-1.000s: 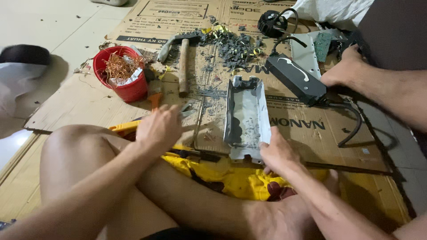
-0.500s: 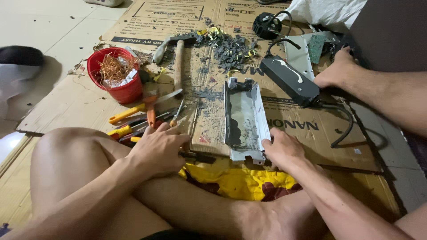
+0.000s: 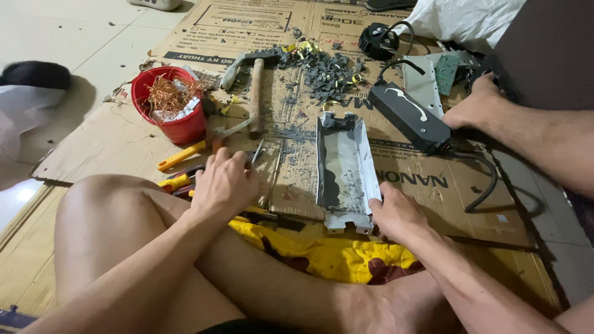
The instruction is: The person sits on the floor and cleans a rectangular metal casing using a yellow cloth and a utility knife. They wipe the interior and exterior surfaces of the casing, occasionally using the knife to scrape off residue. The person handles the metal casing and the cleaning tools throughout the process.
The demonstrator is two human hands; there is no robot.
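The grey metal casing (image 3: 344, 168) lies open side up on the cardboard sheet (image 3: 427, 204), its trough dusted with dark crumbs. The right hand (image 3: 396, 213) rests at the casing's near right corner, fingers curled against its edge. The left hand (image 3: 224, 182) lies left of the casing, fingers bent down over yellow-handled tools (image 3: 179, 156); whether it grips one I cannot tell. A hammer (image 3: 255, 93) lies beyond the casing to its left, beside a red bucket (image 3: 175, 127) of copper wire.

L hand (image 3: 224, 184) on tools (image 3: 185, 179), R hand (image 3: 396, 213) at metal casing (image 3: 344, 170).
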